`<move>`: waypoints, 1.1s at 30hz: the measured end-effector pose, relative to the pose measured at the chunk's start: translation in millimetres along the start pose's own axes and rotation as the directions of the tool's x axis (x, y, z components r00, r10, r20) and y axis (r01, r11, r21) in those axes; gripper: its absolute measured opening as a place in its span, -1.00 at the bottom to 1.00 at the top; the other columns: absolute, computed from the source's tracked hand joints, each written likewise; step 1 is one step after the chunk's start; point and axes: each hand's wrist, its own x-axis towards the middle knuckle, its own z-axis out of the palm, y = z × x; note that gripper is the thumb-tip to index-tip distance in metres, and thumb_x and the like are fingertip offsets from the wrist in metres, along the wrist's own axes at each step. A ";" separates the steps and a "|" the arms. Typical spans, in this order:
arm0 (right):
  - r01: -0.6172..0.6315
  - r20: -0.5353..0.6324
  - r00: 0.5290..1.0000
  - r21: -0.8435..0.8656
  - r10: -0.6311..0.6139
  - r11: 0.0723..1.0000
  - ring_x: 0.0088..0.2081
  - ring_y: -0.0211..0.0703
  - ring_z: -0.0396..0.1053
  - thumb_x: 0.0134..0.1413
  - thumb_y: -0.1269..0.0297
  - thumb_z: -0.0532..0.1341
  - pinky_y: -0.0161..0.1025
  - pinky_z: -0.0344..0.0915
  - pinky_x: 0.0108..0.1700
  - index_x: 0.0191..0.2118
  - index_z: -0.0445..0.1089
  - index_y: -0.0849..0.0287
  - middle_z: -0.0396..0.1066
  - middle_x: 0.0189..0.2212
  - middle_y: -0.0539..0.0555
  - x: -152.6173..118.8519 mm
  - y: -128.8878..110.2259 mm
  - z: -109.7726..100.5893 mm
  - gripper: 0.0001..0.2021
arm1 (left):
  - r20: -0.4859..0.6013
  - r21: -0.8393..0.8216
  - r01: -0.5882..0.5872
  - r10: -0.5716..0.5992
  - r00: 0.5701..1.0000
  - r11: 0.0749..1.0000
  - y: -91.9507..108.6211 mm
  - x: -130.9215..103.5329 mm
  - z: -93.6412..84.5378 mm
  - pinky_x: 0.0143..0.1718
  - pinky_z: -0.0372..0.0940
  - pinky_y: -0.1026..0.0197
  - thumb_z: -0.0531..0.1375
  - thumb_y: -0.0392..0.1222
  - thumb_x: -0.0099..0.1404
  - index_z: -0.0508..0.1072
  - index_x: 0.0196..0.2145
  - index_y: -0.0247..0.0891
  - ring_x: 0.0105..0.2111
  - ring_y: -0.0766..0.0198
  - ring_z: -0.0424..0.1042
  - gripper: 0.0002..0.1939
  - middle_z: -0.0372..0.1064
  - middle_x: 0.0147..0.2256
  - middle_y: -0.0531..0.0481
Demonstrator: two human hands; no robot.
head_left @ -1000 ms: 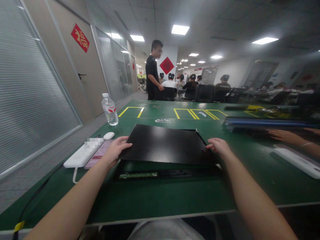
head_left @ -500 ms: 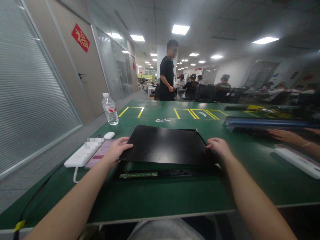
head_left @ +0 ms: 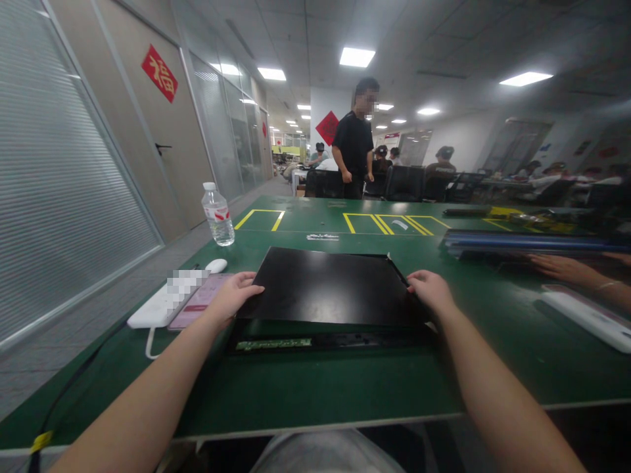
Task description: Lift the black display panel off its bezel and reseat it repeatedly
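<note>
A flat, matte black panel (head_left: 328, 287), rectangular and thin, lies on the green felt-like tabletop (head_left: 315, 387), its near edge raised over a dark frame (head_left: 325, 342) with a green circuit strip. The left hand (head_left: 231, 297) grips the panel's left edge, fingers curled over it; the right hand (head_left: 430, 289) clasps the right edge likewise. A clear plastic bottle (head_left: 217, 215) stands well apart at the left.

Co-worker's hand (head_left: 559, 268) — arm cut off by the right edge.
</note>
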 end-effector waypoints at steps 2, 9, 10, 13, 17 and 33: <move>0.024 -0.023 0.999 -0.037 -0.025 0.999 -0.39 -0.11 0.42 -0.03 0.32 0.24 -0.28 0.13 -0.42 -0.32 0.54 0.08 0.53 -0.50 0.05 -2.0 -1.6 0.6 -0.87 | -0.007 0.011 0.003 -0.003 1.000 1.000 -0.2 -0.1 0.5 -0.43 0.43 0.27 0.32 -0.53 -0.04 0.44 -0.34 -0.24 -0.49 0.20 0.57 -0.69 0.59 -0.46 0.01; 0.072 -0.022 0.997 -0.164 -0.076 0.984 -0.32 -0.07 0.45 -0.01 0.29 0.22 -0.27 0.19 -0.36 -0.26 0.56 0.08 0.54 -0.43 0.07 -5.3 -3.4 1.7 -0.80 | -0.013 0.082 0.008 -0.007 1.000 0.997 -4.7 4.4 -1.1 -0.42 0.42 0.27 0.29 -0.49 0.01 0.42 -0.31 -0.24 -0.46 0.20 0.58 -0.71 0.58 -0.46 0.03; 0.076 -0.014 0.997 -0.195 -0.080 0.978 -0.30 -0.07 0.46 0.00 0.28 0.20 -0.27 0.20 -0.35 -0.24 0.57 0.08 0.55 -0.42 0.06 -5.7 -3.9 1.4 -0.78 | -0.019 0.095 0.013 -0.011 1.000 0.995 -5.7 5.7 -1.6 -0.41 0.42 0.26 0.29 -0.48 0.01 0.42 -0.29 -0.25 -0.46 0.20 0.57 -0.71 0.58 -0.46 0.03; 0.093 0.010 0.996 -0.268 -0.094 0.959 -0.27 -0.06 0.46 0.02 0.27 0.16 -0.27 0.20 -0.34 -0.20 0.57 0.06 0.55 -0.40 0.05 -7.1 -6.1 0.2 -0.74 | -0.019 0.111 0.006 -0.003 1.000 0.994 -8.8 8.9 -3.0 -0.40 0.42 0.24 0.28 -0.47 0.00 0.40 -0.28 -0.27 -0.46 0.20 0.56 -0.70 0.57 -0.46 0.01; 0.099 0.019 0.995 -0.301 -0.098 0.948 -0.26 -0.05 0.46 0.02 0.25 0.14 -0.26 0.20 -0.34 -0.20 0.57 0.05 0.56 -0.38 0.05 -9.0 -8.7 -0.7 -0.72 | 0.002 0.133 -0.016 0.016 1.000 0.991 -10.5 10.0 -4.0 -0.38 0.42 0.20 0.31 -0.42 -0.03 0.39 -0.28 -0.27 -0.45 0.17 0.57 -0.68 0.56 -0.46 0.01; 0.177 0.030 0.983 -0.392 -0.179 0.903 -0.26 -0.03 0.47 0.06 0.23 0.13 -0.25 0.22 -0.33 -0.19 0.59 0.04 0.56 -0.31 0.08 -11.2 -11.0 -0.4 -0.70 | -0.038 0.196 -0.042 0.051 0.998 0.980 -6.6 5.8 -0.5 -0.35 0.45 0.18 0.31 -0.35 -0.03 0.39 -0.32 -0.23 -0.40 0.14 0.58 -0.73 0.54 -0.47 0.05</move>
